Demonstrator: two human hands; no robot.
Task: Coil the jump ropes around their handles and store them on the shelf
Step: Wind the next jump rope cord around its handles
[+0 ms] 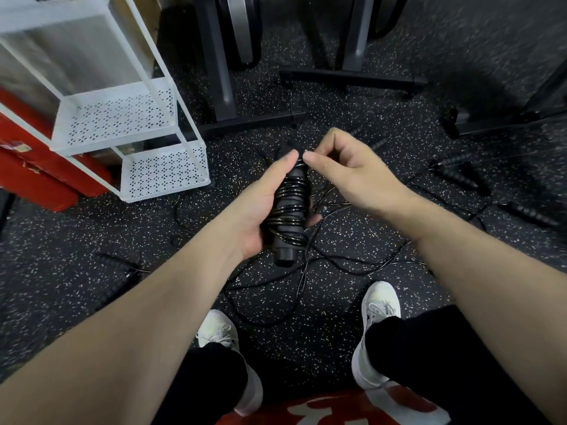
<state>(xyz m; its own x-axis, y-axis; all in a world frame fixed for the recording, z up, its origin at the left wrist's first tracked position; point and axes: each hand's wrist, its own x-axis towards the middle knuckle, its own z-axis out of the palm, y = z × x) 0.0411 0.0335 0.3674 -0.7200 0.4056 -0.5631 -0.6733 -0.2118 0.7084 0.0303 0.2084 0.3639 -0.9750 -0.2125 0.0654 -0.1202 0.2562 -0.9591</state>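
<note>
the left hand [260, 210] grips the black handles [288, 210], already wound with cord. the right hand [343, 167] pinches the cord (thin, black) at their top end, above the speckled floor [352, 93].

no readable text, white marks on red shirt [337, 409] illegible

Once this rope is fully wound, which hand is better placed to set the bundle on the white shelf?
Probably the left hand: it already grips the coiled handles, and the white shelf stands on its side. The right hand pinches the rope at the bundle's top and is farther from the shelf.
</note>
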